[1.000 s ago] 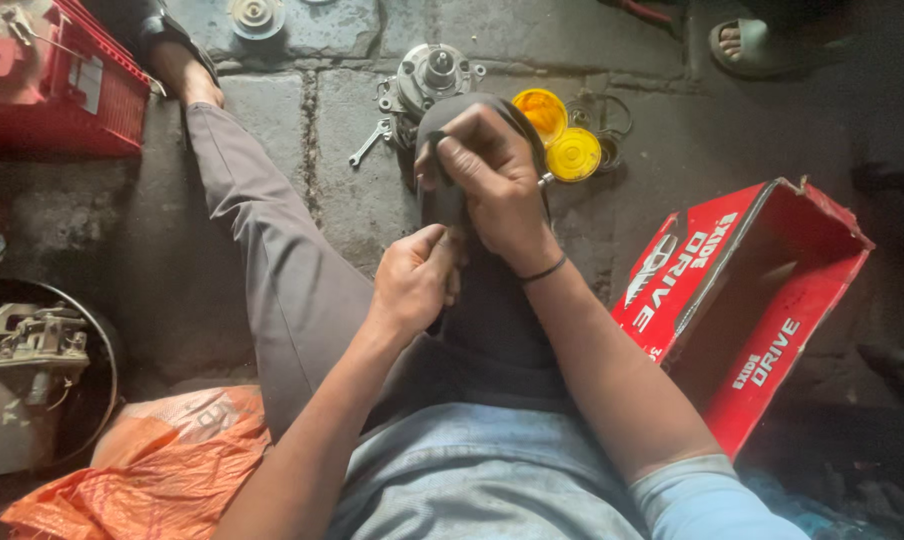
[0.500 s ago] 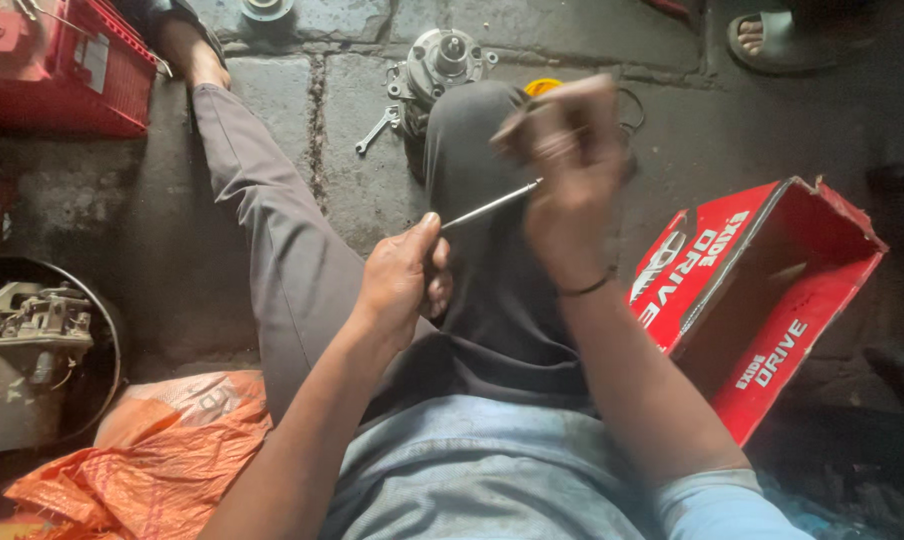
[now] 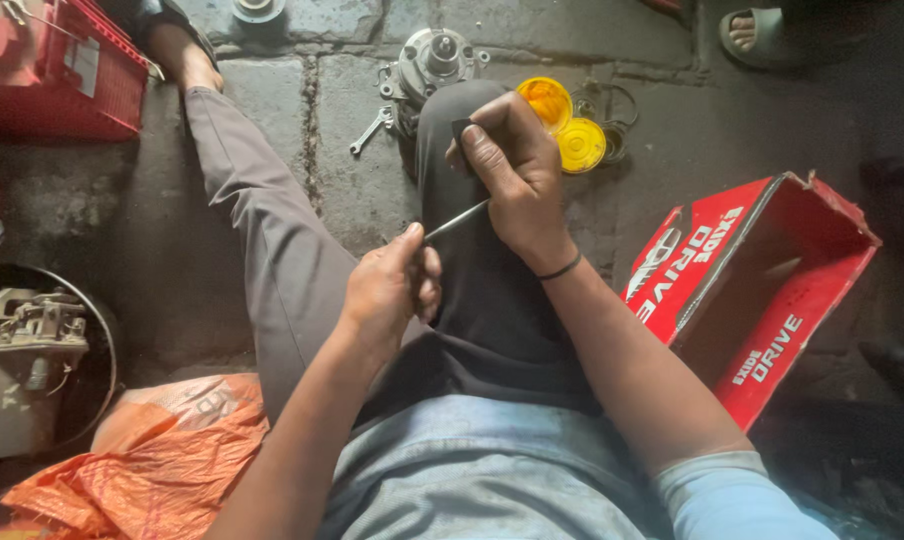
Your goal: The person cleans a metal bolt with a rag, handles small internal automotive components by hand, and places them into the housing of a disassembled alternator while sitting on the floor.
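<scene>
Both hands work over the raised knee: right hand (image 3: 517, 175) grips a small dark part (image 3: 462, 128), left hand (image 3: 392, 290) pinches a thin metal rod (image 3: 457, 220) spanning between them. Best practice, in my judgement: brace on the thigh and keep the rod straight.

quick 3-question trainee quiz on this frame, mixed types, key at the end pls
1. True or false: the left hand and the right hand both touch the thin metal rod.
2. What lies on the floor just right of the raised knee? A) two yellow round lids B) a blue bucket C) a green hose
3. Fill in: the open cardboard box beside the right forearm is mostly ____ in colour.

Key: 1 true; the rod spans from one hand to the other. 2 A. 3 red.
</scene>
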